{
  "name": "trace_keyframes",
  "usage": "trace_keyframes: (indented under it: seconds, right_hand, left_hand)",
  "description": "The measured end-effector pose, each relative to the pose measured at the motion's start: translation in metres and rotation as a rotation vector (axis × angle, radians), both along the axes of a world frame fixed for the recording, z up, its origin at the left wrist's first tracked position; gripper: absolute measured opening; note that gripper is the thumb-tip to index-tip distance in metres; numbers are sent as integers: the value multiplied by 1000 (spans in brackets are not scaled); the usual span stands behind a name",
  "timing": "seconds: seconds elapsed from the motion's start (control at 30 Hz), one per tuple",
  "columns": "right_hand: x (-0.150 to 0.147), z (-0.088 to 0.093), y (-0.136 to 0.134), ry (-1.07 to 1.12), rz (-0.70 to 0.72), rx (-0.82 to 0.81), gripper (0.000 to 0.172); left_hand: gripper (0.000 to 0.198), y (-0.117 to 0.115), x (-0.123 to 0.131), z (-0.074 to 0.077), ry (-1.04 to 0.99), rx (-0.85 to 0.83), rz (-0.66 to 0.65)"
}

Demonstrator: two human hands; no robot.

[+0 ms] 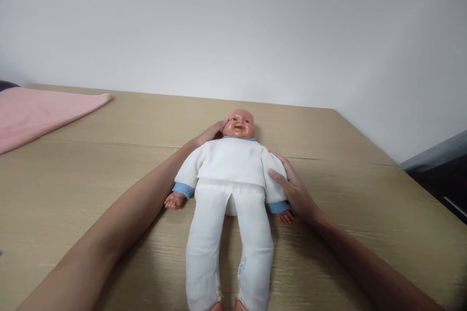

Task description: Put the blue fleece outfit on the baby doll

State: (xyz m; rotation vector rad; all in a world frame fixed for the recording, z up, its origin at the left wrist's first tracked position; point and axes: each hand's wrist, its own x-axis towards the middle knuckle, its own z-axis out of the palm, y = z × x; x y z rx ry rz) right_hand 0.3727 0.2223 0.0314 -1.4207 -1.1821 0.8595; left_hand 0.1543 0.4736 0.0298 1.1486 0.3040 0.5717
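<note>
A baby doll (232, 165) in a white top with blue cuffs and white trousers lies on its back, head away from me. My left hand (216, 131) is at the side of the doll's head, with fingertips on its cheek; the rest of that hand is partly hidden behind the doll's shoulder. On the right, my right hand (292, 182) grips the doll's sleeve, thumb on top and fingers behind the arm. The doll's feet are cut off by the lower edge of the view.
The doll rests on a wooden table (138, 165) with a seam running across it. A pink cloth (44, 109) lies at the far left. Behind the table stands a pale wall (219, 29). Something dark (441, 180) is beyond the right edge.
</note>
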Motion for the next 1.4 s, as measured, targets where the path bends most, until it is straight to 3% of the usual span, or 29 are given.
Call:
trace_keyframes:
  seconds: [0.3, 0.57, 0.77, 1.0, 1.07, 1.17, 1.27, 1.3, 1.37, 1.4]
  right_hand:
    - [1, -4, -1, 1, -3, 24, 69]
    - [3, -3, -2, -22, 6, 19, 67]
    - [2, -3, -2, -47, 3, 25, 67]
    - [9, -1, -4, -275, 6, 90, 58]
    - [14, -7, 0, -314, -23, 108, 60]
    - [15, -9, 4, -319, -124, 157, 64]
    - [2, 9, -22, -302, -279, 202, 55]
    - [-7, 18, -42, -314, -319, 219, 49]
    - [-27, 35, -97, -357, -239, 268, 39]
    - [-37, 41, -129, -347, -189, 278, 38]
  left_hand:
    - [61, -12, 0, 12, -13, -67, -65]
    - [69, 3, 1, -5, 56, -93, -5]
    - [66, 4, 1, -5, 13, -103, -24]
    - [62, 11, 1, -10, 8, -79, -14]
    - [62, 12, 0, -9, -6, -79, 55]
    - [57, 6, -12, -2, 8, -76, 301]
    - [50, -17, -42, 4, 18, -68, 415]
    - [49, -29, -56, 5, 32, -50, 424]
    - [52, -58, -88, 7, 133, 65, 467]
    - [53, -76, -105, 8, 248, 166, 548]
